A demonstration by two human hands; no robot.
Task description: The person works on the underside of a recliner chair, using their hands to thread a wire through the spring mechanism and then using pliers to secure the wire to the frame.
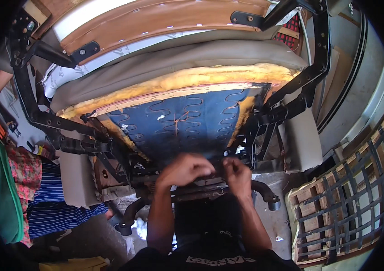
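Note:
An upholstered chair stands before me with its underside exposed. Blue backing cloth point(155, 122) with wavy springs spans its middle, edged by yellow foam point(192, 77) and grey-brown upholstery point(164, 56). Just beyond my body, over the dark lower metal frame point(192, 194), my left hand point(185, 169) has its fingers curled in, slightly blurred. Close to its right, my right hand point(237, 175) is closed with thumb and fingertips pinched together. Whatever the two hands hold, if anything, is too small or hidden to make out.
Black hinged metal arms rise on both sides, the right arm point(320, 54) and left arm point(22, 86). A stapled brown panel point(169, 18) lies at the far side. A webbed wooden frame point(336, 212) leans at right. Another person in striped trousers point(61, 221) is at left, near tools.

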